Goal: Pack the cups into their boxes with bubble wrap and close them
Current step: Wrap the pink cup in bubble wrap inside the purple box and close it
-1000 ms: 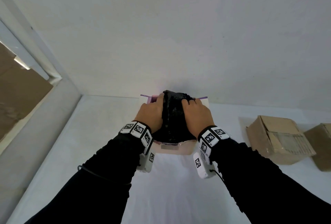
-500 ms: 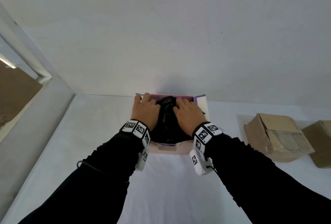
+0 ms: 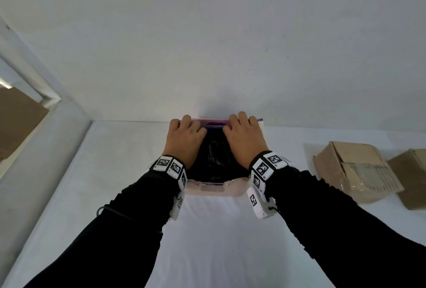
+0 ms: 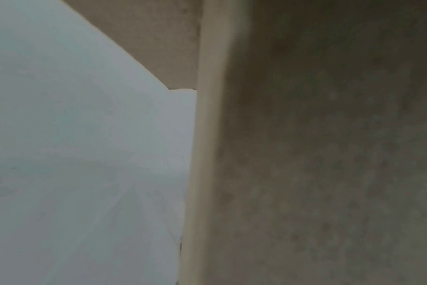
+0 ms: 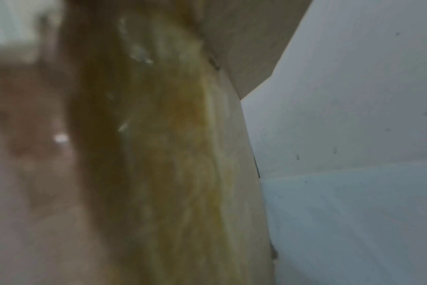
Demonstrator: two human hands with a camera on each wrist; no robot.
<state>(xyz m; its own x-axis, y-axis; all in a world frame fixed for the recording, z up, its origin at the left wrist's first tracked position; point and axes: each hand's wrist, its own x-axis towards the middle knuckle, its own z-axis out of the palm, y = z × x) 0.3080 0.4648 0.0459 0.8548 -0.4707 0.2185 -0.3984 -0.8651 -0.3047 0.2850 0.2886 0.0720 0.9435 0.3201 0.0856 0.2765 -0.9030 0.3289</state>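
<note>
A pale box (image 3: pixel 214 192) with a purple lining stands at the far edge of the white table, against the wall. A bundle in black bubble wrap (image 3: pixel 213 156) fills it; the cup inside is hidden. My left hand (image 3: pixel 185 130) and right hand (image 3: pixel 242 130) both hold the box's far flap (image 3: pixel 215 123), fingers curled over its top edge and thumbs on its near side, either side of a purple slot. The left wrist view shows only a blurred box wall (image 4: pixel 305 154), and so does the right wrist view (image 5: pixel 183 154).
Two brown cardboard boxes (image 3: pixel 355 170) (image 3: pixel 412 177) sit at the right of the table (image 3: pixel 219 241). A white wall rises right behind the box. A grey ledge and window frame (image 3: pixel 34 149) run along the left.
Both hands have left the black bundle and moved forward to the far flap. The bundle now sits lower in the box.
</note>
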